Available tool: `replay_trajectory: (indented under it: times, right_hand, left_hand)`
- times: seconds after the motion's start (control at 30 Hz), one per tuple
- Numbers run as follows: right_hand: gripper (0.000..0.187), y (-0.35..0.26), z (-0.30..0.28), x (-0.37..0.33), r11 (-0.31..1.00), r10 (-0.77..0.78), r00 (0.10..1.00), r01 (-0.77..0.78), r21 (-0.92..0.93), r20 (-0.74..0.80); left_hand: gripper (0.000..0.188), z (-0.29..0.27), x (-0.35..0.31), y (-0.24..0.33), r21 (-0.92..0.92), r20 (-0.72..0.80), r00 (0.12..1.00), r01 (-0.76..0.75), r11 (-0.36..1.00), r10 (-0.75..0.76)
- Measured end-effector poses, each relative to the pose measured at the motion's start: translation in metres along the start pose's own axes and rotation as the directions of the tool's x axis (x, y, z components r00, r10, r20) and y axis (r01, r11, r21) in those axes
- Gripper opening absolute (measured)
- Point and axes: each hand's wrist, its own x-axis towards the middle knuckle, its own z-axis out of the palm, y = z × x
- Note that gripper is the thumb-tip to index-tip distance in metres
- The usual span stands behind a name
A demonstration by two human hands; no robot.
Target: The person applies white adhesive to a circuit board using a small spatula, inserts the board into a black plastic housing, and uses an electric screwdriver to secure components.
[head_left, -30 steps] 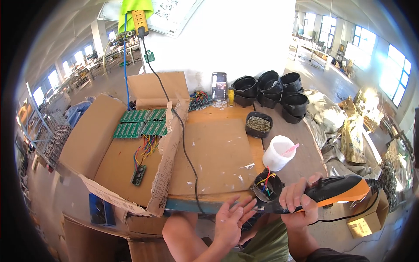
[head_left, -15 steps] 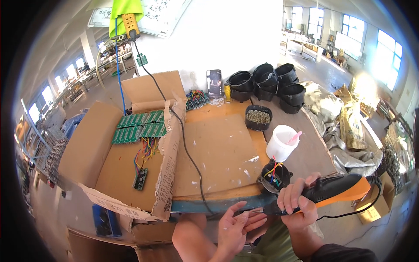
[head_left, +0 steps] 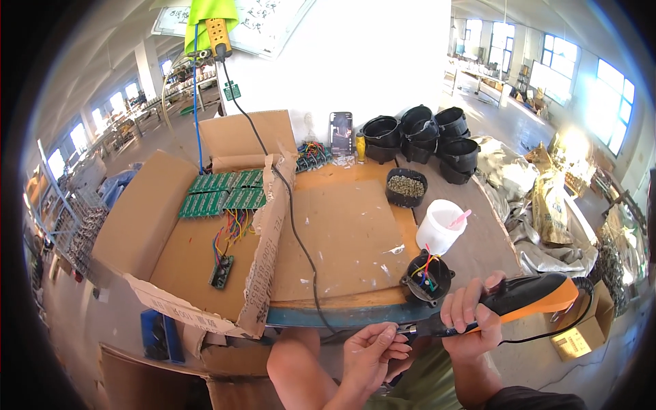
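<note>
My right hand (head_left: 471, 318) is wrapped round a corded black and orange electric screwdriver (head_left: 536, 297), its tip pointing left over my lap. At that metal tip, my left hand (head_left: 370, 352) has its thumb and forefinger pinched together. Anything between those fingertips is too small or hidden to make out. Just beyond the screwdriver, on the table's front edge, sits a round black housing (head_left: 427, 279) with red, yellow and blue wires sticking up from it. Behind the housing stands a white tub (head_left: 439, 229) with a pink-handled tool (head_left: 460, 218) in it.
A black container of small screws (head_left: 406, 186) stands behind the tub. Stacked black housings (head_left: 418, 130), a phone (head_left: 341, 133) and a yellow bottle (head_left: 360, 147) line the back. At left, a cardboard box (head_left: 256, 280) holds green circuit boards (head_left: 222, 195); a black cable (head_left: 301, 229) crosses the table.
My left fingers have closed into a pinch at the screwdriver tip; they were more spread before. The right hand keeps its grip. The view has shifted slightly.
</note>
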Motion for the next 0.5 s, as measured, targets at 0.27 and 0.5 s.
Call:
replay_trajectory:
  times: [0.27,0.5]
  right_hand:
    - [0.035,-0.004,-0.005,-0.002,1.000,-0.004,1.000,0.004,0.020,-0.018]
    - [0.034,-0.003,-0.010,-0.012,0.996,-0.065,0.997,0.062,0.059,0.048]
  left_hand:
    - [0.016,0.002,0.000,-0.003,-0.013,0.089,0.994,0.067,0.998,-0.065]
    - [0.016,0.008,0.000,-0.002,-0.034,0.088,0.996,0.028,0.999,-0.025]
